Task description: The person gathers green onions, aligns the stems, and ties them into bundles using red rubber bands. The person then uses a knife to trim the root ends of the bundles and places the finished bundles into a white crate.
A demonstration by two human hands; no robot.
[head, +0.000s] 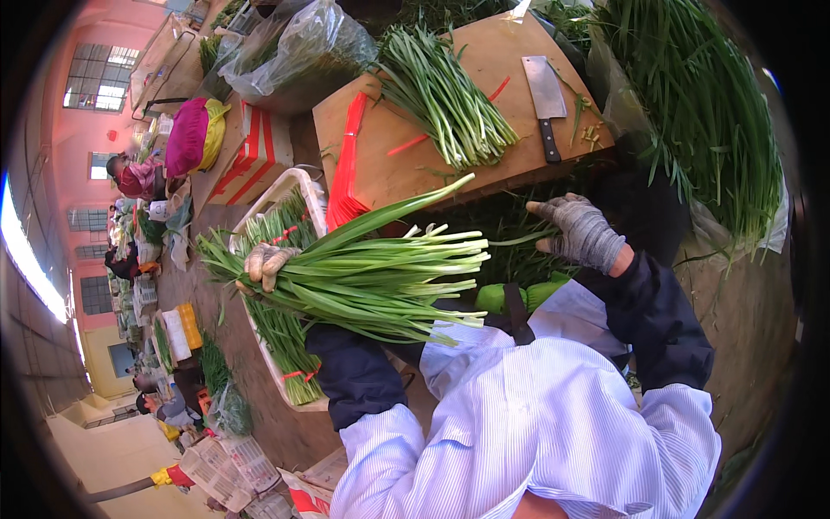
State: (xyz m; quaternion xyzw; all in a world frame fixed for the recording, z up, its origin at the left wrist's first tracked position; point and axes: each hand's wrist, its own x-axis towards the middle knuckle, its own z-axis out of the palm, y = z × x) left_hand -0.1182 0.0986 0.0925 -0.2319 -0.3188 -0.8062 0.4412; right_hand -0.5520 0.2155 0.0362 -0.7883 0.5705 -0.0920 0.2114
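My left hand (269,265), in a soiled glove, grips a loose bunch of garlic chives (389,279) near the leaf ends. The pale stem ends point to the right, and one stalk sticks up above the others. To the right, my right hand (579,230), in a grey knit glove, has its thumb and index finger apart. A single thin stalk (519,241) reaches into that gap; whether the fingers pinch it cannot be told. Another chive bunch (447,97) lies on the wooden board (402,175), with a cleaver (545,97) beside it.
Red strips (350,162) lie on the board's left side. A white crate (311,194) under my left hand holds tied bunches (285,344). A large chive pile (700,117) stands at right. Taped cartons (249,152) and a plastic bag (305,52) stand beyond; several people work at far left.
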